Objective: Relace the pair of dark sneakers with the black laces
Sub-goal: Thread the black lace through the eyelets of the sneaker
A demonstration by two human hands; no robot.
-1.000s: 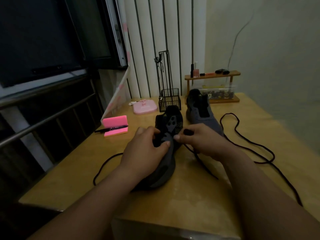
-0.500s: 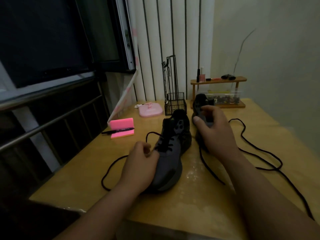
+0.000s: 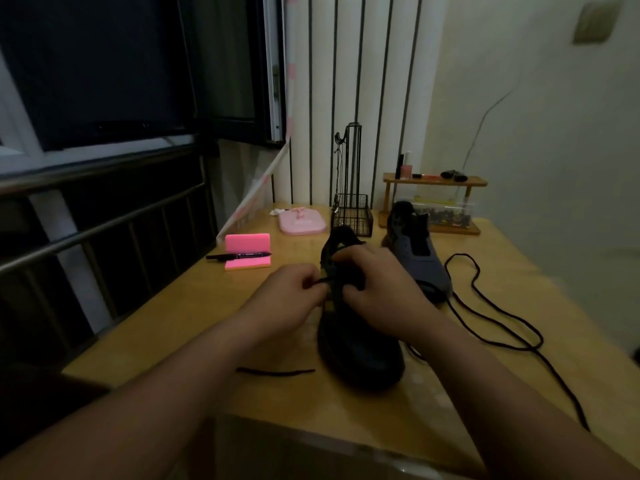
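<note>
The room is dim. A wooden surface (image 3: 173, 317) stands against a pale wall (image 3: 554, 133), beside a dark window (image 3: 86, 64) with metal rails (image 3: 104, 223) beneath. White vertical blinds (image 3: 363, 81) hang behind. A small wooden shelf (image 3: 434, 182) sits at the far edge.

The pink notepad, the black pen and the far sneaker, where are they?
pink notepad (image 3: 247, 242): head view, upright pink flap.
black pen (image 3: 239, 255): head view, middle of barrel.
far sneaker (image 3: 420, 259): head view, grey upper.
</note>
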